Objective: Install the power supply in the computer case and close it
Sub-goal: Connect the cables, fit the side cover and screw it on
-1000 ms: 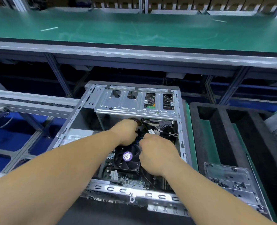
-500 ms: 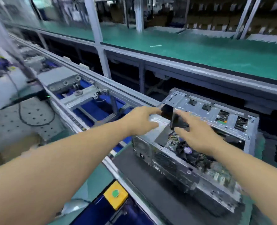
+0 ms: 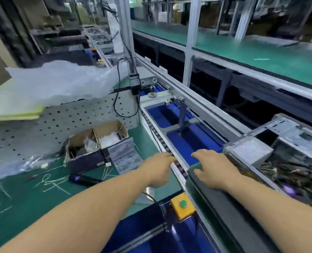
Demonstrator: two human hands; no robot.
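Observation:
The open grey computer case (image 3: 296, 136) lies on its side at the right edge, on a black pad (image 3: 224, 203). A silver power supply (image 3: 248, 152) sits in its near left corner, with loose cables (image 3: 286, 170) beside it inside the case. My right hand (image 3: 213, 168) hovers just left of the case with fingers stretched out, holding nothing. My left hand (image 3: 159, 167) reaches out flat over the conveyor rail (image 3: 177, 165), also empty. Both hands are apart from the case.
A cardboard box of small parts (image 3: 95, 141) and a clear screw tray (image 3: 124, 156) sit on the green mat (image 3: 23, 198) at left, with loose cable ties. A yellow box with a green button (image 3: 182, 205) stands near. Bubble wrap (image 3: 60, 81) lies on the perforated table.
My view has swung left, away from the case. Both hands have left the case interior and its top edge and now reach leftward over the conveyor rail, empty.

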